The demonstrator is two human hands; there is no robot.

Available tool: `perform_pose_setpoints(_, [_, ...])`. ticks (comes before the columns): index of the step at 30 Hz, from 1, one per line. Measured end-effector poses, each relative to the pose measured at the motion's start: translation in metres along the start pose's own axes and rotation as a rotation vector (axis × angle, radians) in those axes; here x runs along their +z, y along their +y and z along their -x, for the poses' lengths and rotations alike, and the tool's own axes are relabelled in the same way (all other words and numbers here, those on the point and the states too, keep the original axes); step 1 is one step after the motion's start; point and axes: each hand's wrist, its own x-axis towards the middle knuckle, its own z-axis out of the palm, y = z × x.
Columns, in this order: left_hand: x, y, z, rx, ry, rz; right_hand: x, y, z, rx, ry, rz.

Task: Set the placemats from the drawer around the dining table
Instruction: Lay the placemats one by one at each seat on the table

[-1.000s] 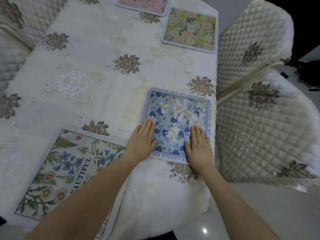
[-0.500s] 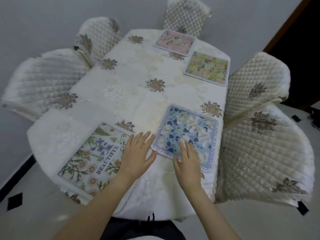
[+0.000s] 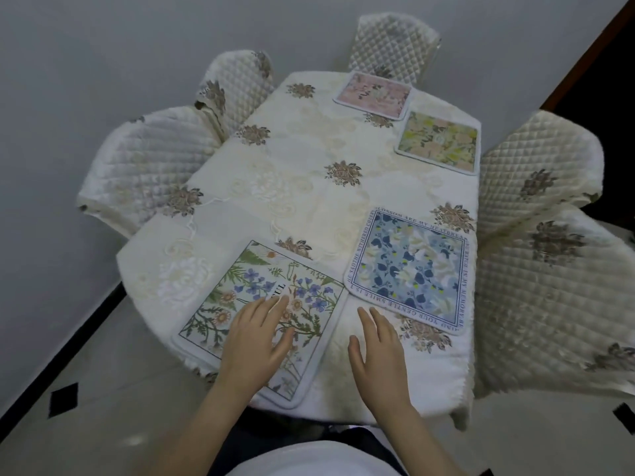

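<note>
Head view, from left to right: the left hand [image 3: 256,341] lies flat, fingers [image 3: 275,305] straight and loosely spread, on the wildflower placemat [image 3: 240,297] at the near edge of the tabletop [image 3: 309,187]. Beside it the right hand [image 3: 376,352] hovers over bare cloth (fingers straight, holding nothing). Just beyond lies the blue floral placemat [image 3: 409,266]. Farther off sit the pink placemat [image 3: 374,94] and the yellow-green placemat [image 3: 439,142].

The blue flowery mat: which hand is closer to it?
Right. The right hand hovers just below the blue mat, near its front edge. The left hand lies over the green mat beside it.
</note>
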Motion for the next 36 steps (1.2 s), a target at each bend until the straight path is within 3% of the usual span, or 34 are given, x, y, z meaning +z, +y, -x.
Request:
perform_pose_setpoints(7, [-0.028,-0.088,-0.023,0.046,-0.066,-0.003,0.040,-0.056,-0.002,0.202,-0.091,-0.004])
perform_pose_setpoints(12, [-0.030,-0.137,-0.049,-0.046,-0.272,0.041,0.078,-0.087,-0.005,0.394,-0.201,-0.037])
perform_pose_setpoints(17, [-0.020,-0.160,-0.052,-0.057,-0.455,-0.028,0.095,-0.101,-0.013,0.550,-0.235,-0.017])
perform_pose_setpoints(23, [-0.018,-0.164,-0.055,-0.165,-0.502,-0.025,0.098,-0.109,-0.029,0.672,-0.256,-0.017])
perform_pose_setpoints(29, [-0.028,-0.158,-0.066,-0.255,-0.381,0.138,0.089,-0.110,-0.037,0.791,-0.102,-0.188])
perform_pose_setpoints(32, [-0.032,-0.160,-0.072,-0.321,-0.382,0.350,0.080,-0.105,-0.040,0.793,-0.034,-0.357])
perform_pose_setpoints(36, [-0.034,-0.160,-0.082,-0.340,-0.415,0.547,0.072,-0.098,-0.042,0.817,-0.119,-0.543])
